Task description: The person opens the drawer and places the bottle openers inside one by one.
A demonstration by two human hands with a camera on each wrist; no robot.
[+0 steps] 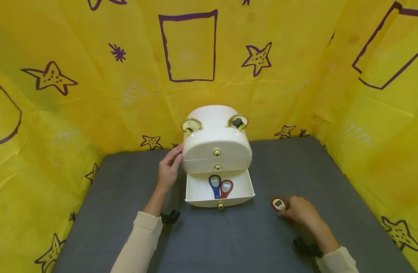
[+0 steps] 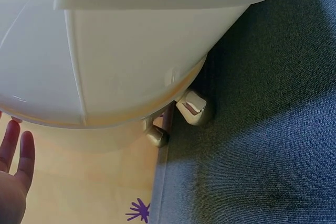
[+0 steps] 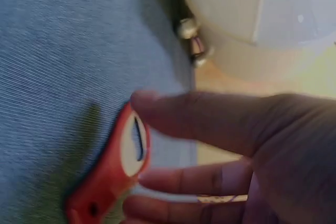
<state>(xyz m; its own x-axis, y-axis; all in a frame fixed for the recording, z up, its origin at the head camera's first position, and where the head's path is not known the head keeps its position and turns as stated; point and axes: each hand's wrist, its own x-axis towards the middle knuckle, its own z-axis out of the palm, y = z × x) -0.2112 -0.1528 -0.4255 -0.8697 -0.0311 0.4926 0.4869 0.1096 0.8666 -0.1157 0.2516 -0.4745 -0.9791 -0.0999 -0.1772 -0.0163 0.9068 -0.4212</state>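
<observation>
A white chest of drawers (image 1: 213,131) with gold-rimmed ears stands on the table, its bottom drawer (image 1: 200,189) pulled out. In that drawer lie a blue bottle opener (image 1: 215,191) and a red bottle opener (image 1: 225,190). My left hand (image 1: 168,172) rests its fingertips against the chest's left side; in the left wrist view, straight fingers (image 2: 25,161) show at that side. To the right of the drawer, my right hand (image 1: 301,211) pinches another red bottle opener (image 3: 107,177) by its looped end, between thumb and fingers, low over the table.
The dark grey tabletop (image 1: 243,242) spreads around the chest. Behind and on both sides hangs yellow cloth (image 1: 284,98) with purple drawings. Small gold knobs (image 1: 220,206) stick out from the drawers, and short metallic feet (image 2: 194,108) hold up the chest.
</observation>
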